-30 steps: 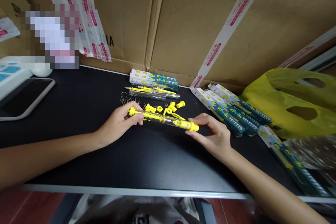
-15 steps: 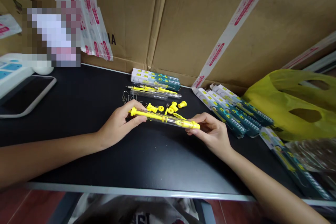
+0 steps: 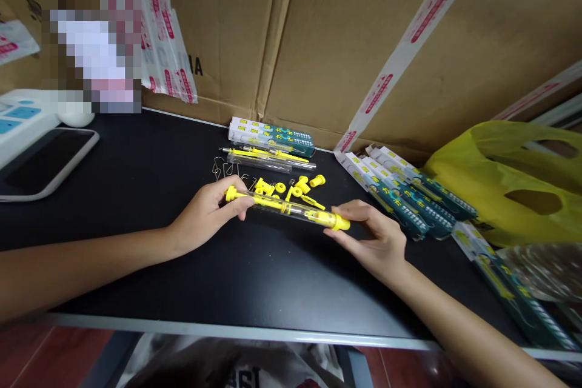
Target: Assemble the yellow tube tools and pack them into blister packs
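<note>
Stretching back from its pale near edge [image 3: 273, 332], the black tabletop [image 3: 273, 279] gives open room before my hands. My left hand [image 3: 204, 212] grips the left end of a clear tube [image 3: 297, 210] with yellow ends; my right hand [image 3: 377, 239] pinches its right end, thumb below and fingers above. Just beyond lie loose yellow parts [image 3: 280, 187], with wire hooks [image 3: 217, 168] to their left. Boxes [image 3: 395, 197] crowd the right, near a yellow bag [image 3: 491, 163]. Farther back, more tubes [image 3: 259, 163] lie before a carton wall [image 3: 218, 24] at the far edge.
</note>
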A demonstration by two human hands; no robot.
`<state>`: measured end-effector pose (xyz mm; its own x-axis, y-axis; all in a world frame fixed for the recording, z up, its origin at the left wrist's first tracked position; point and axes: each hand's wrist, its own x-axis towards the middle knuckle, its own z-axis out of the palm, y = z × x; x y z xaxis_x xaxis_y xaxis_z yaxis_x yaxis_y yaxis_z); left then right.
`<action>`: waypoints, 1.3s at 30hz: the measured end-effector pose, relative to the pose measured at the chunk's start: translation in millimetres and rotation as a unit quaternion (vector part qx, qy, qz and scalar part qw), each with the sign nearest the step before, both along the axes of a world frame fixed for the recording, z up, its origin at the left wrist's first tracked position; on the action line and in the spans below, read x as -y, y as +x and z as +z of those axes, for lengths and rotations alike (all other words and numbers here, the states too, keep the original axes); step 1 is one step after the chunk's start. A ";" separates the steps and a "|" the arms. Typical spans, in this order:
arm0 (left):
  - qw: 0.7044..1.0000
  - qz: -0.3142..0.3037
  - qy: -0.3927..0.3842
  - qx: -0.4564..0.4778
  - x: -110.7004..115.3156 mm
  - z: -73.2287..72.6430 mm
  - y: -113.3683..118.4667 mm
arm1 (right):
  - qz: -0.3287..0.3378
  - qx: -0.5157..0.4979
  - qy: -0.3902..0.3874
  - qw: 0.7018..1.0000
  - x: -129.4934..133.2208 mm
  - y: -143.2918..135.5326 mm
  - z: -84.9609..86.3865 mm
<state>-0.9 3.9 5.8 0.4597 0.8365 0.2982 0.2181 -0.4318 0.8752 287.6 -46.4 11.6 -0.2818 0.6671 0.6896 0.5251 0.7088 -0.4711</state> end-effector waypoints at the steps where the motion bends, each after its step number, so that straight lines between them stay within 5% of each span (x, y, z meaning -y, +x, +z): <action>1: 1.000 -0.004 -0.001 0.000 0.0 0.1 0.3 | 0.002 0.003 0.015 1.000 0.1 0.1 0.2; 13: 0.997 0.042 0.046 -0.051 1.3 3.8 -1.0 | 0.011 -0.084 -0.135 0.987 -0.9 -0.7 1.2; 24: 0.991 0.014 0.043 -0.128 7.8 6.8 3.9 | 0.136 -0.240 -0.325 0.905 -12.5 3.8 12.9; 39: 0.992 -0.036 0.012 -0.118 6.5 1.2 2.0 | 0.070 -0.187 -0.266 0.943 -8.6 0.1 18.5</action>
<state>1.1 -2.6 7.0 0.5772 0.7934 0.1935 0.3844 -0.4730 0.7928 287.7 -37.8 30.1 -0.1970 0.9209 0.3364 0.1701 0.3700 -0.9133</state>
